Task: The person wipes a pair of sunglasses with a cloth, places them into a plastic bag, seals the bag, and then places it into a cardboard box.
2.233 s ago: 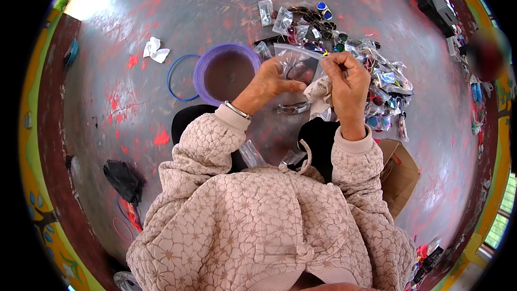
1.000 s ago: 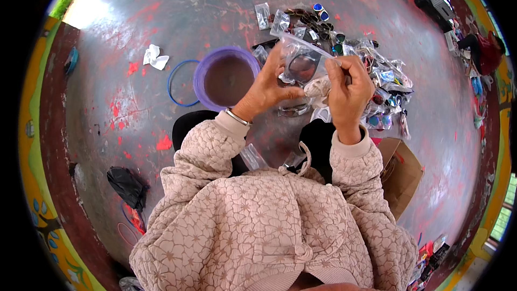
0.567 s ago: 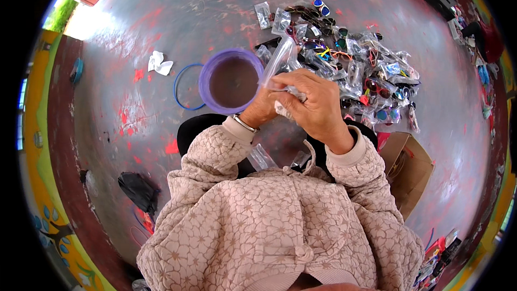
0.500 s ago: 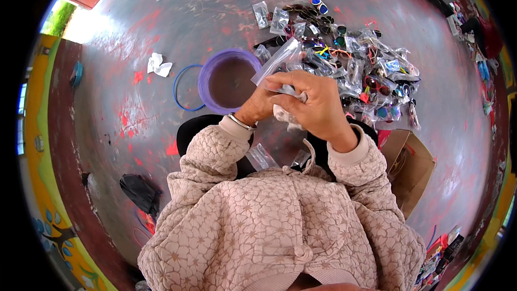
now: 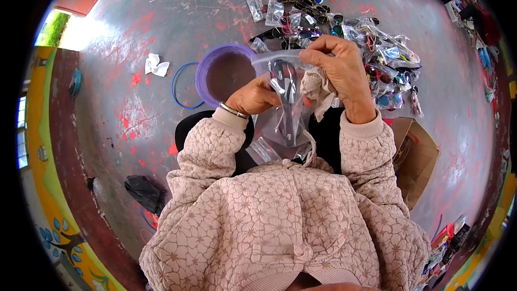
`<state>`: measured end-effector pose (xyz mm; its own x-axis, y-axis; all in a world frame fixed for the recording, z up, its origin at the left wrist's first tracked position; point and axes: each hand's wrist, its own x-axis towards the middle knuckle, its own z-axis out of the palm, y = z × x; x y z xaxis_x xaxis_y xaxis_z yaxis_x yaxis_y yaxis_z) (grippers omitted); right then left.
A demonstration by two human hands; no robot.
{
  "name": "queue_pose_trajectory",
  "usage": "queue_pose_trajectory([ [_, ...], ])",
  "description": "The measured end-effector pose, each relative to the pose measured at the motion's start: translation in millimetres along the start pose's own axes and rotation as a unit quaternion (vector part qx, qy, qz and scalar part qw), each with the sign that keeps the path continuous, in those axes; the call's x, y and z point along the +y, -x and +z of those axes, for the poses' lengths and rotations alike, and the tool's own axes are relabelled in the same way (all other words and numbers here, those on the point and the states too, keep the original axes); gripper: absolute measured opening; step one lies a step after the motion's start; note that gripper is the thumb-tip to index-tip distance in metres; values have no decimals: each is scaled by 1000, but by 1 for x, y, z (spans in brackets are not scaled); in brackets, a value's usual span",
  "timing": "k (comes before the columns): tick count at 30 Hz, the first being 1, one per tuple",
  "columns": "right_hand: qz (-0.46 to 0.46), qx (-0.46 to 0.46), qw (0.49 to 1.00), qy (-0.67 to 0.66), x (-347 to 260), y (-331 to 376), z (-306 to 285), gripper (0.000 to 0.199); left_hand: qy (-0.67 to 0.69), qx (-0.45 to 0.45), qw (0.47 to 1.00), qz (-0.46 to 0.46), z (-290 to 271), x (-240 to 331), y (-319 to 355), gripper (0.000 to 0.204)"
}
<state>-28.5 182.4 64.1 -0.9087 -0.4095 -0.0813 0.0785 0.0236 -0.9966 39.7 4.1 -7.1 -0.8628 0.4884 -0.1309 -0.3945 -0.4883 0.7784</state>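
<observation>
In front of my chest hangs a clear plastic bag (image 5: 291, 130) with a pair of dark glasses (image 5: 284, 75), seen through the film, inside it. My left hand (image 5: 252, 96) grips the bag's left side, its thumb lying across the front. At the bag's top right edge, my right hand (image 5: 342, 70) pinches the film between thumb and fingertips. A crumpled off-white cloth (image 5: 319, 92) hangs under that same hand, held against the palm. The bag is upright, its top edge level with my right fingertips.
A purple basin (image 5: 202, 75) stands left of the bag, beside a blue hoop (image 5: 174, 87). Beyond my right hand lies a pile of bagged sunglasses (image 5: 396, 54). A cardboard box (image 5: 423, 156) is at my right, white paper (image 5: 156, 65) and a black bag (image 5: 144, 193) at my left.
The plastic bag, bunched between my hands before, now hangs spread out with the dark glasses showing. My right hand has moved up and right, the cloth with it.
</observation>
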Motion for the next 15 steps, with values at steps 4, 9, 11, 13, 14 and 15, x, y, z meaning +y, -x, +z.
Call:
queue_pose_trajectory([
  [4,-12,60,998,-19,1,-1,-1,12,92,-73,993,-3,2,9,-1,59],
  [9,-40,85,995,-16,8,-4,-3,12,46,-49,998,-18,0,5,-1,67],
  [11,-47,103,994,9,9,-3,-4,13,86,-44,995,-11,4,8,0,71],
  [13,-67,126,989,47,8,-5,-9,16,156,-31,987,8,16,14,-1,77],
  [14,-77,136,986,66,8,-5,-10,17,176,-38,983,20,16,13,-2,77],
  [15,-88,133,984,80,8,-6,-9,18,197,-44,979,32,13,10,-3,76],
])
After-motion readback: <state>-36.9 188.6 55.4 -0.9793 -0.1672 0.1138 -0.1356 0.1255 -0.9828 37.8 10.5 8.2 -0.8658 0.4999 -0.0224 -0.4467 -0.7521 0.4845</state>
